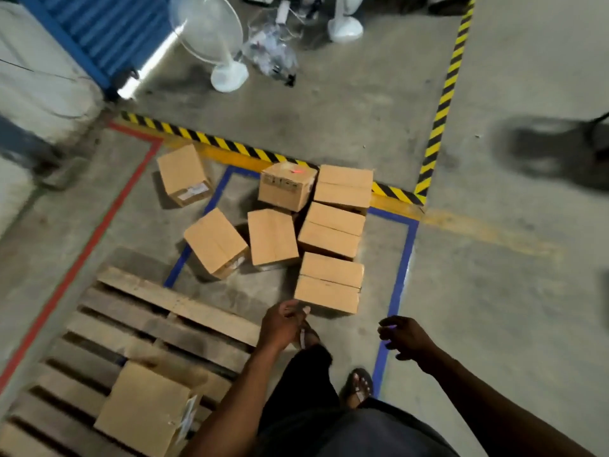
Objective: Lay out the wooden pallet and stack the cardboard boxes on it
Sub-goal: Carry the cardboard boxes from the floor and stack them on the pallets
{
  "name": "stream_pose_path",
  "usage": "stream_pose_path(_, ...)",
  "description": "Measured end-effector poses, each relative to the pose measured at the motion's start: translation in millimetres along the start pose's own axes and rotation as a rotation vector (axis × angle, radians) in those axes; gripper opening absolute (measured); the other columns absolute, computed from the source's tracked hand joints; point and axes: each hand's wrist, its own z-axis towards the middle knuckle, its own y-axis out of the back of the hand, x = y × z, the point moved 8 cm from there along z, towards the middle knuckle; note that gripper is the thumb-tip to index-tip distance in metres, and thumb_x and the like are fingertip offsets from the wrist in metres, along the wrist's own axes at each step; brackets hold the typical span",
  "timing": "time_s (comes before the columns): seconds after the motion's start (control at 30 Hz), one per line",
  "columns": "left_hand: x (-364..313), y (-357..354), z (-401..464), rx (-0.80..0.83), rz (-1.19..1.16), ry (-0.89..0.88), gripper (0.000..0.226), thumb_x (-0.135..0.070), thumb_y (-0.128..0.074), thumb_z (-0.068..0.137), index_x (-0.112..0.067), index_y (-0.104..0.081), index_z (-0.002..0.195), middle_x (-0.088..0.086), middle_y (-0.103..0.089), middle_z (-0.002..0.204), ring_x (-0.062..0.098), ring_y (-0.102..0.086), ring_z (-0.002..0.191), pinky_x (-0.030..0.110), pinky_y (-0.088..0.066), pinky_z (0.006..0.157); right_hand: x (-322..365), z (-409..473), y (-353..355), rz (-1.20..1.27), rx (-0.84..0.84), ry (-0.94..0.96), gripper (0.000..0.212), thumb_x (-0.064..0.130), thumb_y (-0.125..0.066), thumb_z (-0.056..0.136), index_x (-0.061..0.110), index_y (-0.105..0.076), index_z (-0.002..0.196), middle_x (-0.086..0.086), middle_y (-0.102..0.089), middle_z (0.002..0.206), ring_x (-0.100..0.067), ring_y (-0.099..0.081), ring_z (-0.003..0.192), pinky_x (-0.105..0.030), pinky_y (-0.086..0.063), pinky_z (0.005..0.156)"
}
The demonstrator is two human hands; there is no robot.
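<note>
Two hands point(342, 331) loosely open, empty, above boxes point(328, 283)

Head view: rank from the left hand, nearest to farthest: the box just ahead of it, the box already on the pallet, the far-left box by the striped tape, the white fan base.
From the left hand:
1. Box just ahead, right beyond the fingers.
2. Box on the pallet, behind and to the left.
3. Far-left box, ahead-left near the striped tape.
4. White fan base, far ahead on the floor.
</note>
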Motion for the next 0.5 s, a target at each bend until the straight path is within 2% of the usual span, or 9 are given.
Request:
stream_pose_path(0.1,8.3,-5.2,49.6,0.052,0.074,0.028,0.032,-0.03,-0.081,0.092,-0.015,-0.074,0.119,0.007,-0.077,0.115,0.022,-0.072,0.099,0.029,-0.054,0.076,9.5,1.9,4.0,0.073,-0.049,-0.058,0.017,0.023,-0.072,0.093,0.022,-0.073,0.11,-0.007,-0.077,0.091,-0.018,-0.07,0.071,-0.028,-0.044,0.058)
stream_pose_path(0.17,17.6,-4.4,81.5,0.079,0.152,0.059,0.028,-0.031,-0.08,0.091,-0.018,-0.074,0.115,0.008,-0.077,0.115,0.022,-0.071,0.098,0.028,-0.053,0.08,18.9,6.9,10.0,0.107,-0.092,-0.078,0.017,0.019,-0.071,0.095,0.021,-0.073,0.112,-0.01,-0.078,0.094,-0.02,-0.07,0.071,-0.03,-0.048,0.06)
stream_pose_path(0.23,26.6,-5.6,110.2,0.121,0.217,0.094,0.022,-0.035,-0.079,0.091,-0.024,-0.073,0.109,0.008,-0.076,0.118,0.025,-0.071,0.104,0.033,-0.057,0.09,23.8,20.5,12.1,0.15,-0.106,-0.107,0.02,0.015,-0.072,0.095,0.018,-0.074,0.115,-0.014,-0.079,0.098,-0.026,-0.075,0.075,-0.034,-0.054,0.064)
stream_pose_path(0.3,38.8,-5.4,139.8,0.126,0.243,0.138,0.024,-0.034,-0.079,0.092,-0.02,-0.075,0.111,0.009,-0.076,0.118,0.028,-0.072,0.107,0.036,-0.057,0.094,26.3,40.9,5.2,0.11,-0.061,-0.146,0.022,0.017,-0.073,0.093,0.019,-0.075,0.115,-0.014,-0.08,0.095,-0.031,-0.077,0.078,-0.04,-0.057,0.069)
stream_pose_path(0.37,55.0,-5.6,163.8,0.101,0.22,0.198,0.035,-0.033,-0.08,0.092,-0.013,-0.074,0.12,0.012,-0.076,0.121,0.03,-0.073,0.106,0.039,-0.058,0.096,23.7,61.0,-3.4,0.082,-0.021,-0.2,0.022,0.019,-0.076,0.092,0.019,-0.075,0.114,-0.015,-0.08,0.091,-0.029,-0.075,0.075,-0.04,-0.055,0.069)
stream_pose_path(0.5,120.7,-26.4,256.8,0.041,0.245,0.261,0.037,-0.026,-0.077,0.095,-0.004,-0.072,0.124,0.019,-0.073,0.124,0.034,-0.069,0.116,0.042,-0.053,0.102,12.7,171.7,-33.4,0.064,0.04,-0.207,0.014,0.015,-0.076,0.092,0.021,-0.075,0.104,-0.017,-0.077,0.095,-0.028,-0.069,0.082,-0.042,-0.052,0.075)
